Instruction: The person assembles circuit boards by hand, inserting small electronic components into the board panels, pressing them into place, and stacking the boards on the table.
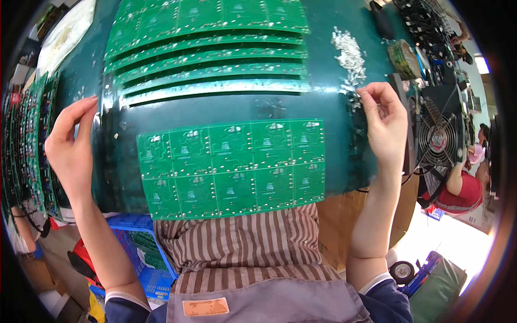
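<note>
A green circuit board panel (232, 171), divided into several small boards, lies flat at the table's near edge between my hands. Beyond it, several more green panels (215, 43) overlap in a row. My left hand (72, 145) is raised left of the panel, thumb and fingertips pinched together; whatever is between them is too small to make out. On the other side my right hand (386, 121) also pinches, close to the near end of a scattered pile of tiny silvery-white parts (349, 56). Anything in its fingertips cannot be made out. Neither hand touches the panel.
Upright circuit boards (35, 134) stand packed at the far left. A metal-grilled fan (437, 137) is at the right, near a tape roll (404, 60). Below the table's left side is a blue crate (161, 242); a cardboard box (344, 220) stands below right. Other people (463, 188) sit further right.
</note>
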{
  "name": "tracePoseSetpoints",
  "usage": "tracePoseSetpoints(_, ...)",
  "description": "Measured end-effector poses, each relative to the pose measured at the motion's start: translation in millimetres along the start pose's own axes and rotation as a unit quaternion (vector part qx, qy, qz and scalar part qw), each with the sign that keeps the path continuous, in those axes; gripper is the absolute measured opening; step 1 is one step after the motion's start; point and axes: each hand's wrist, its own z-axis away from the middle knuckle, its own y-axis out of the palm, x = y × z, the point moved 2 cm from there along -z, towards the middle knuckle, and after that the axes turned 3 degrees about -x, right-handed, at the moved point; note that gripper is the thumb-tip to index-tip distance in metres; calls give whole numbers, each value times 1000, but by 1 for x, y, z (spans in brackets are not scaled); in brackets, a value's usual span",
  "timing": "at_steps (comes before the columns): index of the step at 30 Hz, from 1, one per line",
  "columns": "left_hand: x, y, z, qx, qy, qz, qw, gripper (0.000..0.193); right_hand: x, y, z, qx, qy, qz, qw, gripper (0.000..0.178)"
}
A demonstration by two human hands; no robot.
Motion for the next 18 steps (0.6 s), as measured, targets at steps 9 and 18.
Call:
tracePoseSetpoints(9, -45, -17, 38, 36, -17, -13, 999, 22, 24, -11, 16, -51, -96, -17, 994, 10)
tracePoseSetpoints(18, -107, 13, 53, 75, -60, 77, 992, 24, 70, 18, 73, 56, -113, -174, 977, 10)
